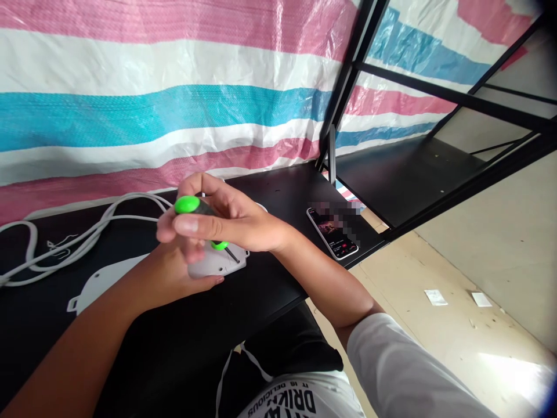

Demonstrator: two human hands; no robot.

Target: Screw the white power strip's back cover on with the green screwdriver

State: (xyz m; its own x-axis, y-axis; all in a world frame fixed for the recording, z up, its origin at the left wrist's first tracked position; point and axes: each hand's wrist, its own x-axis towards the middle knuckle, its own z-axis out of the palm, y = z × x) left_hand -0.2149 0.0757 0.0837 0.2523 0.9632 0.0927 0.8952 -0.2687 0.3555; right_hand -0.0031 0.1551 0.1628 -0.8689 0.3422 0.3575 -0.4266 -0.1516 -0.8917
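Observation:
My right hand (235, 215) is closed round the black and bright green handle of a screwdriver (187, 204). Its thin dark shaft slants down to the right, and the tip meets a corner of a light grey plastic casing (209, 264) by the edge. Another small dark hole shows in the casing near the tip. My left hand (174, 270) grips the casing across its middle, with the thumb along the near edge; its other fingers are partly hidden behind my right hand. The casing's left end (104, 281) with a mounting loop lies flat on the black tabletop (261, 290).
A coiled white cable (100, 223) lies on the left behind the casing, with a thin twisted tie on it. A phone (333, 232) rests at the tabletop's right end. Black metal framing (348, 81) rises beyond it. Striped plastic sheeting (174, 116) hangs along the back.

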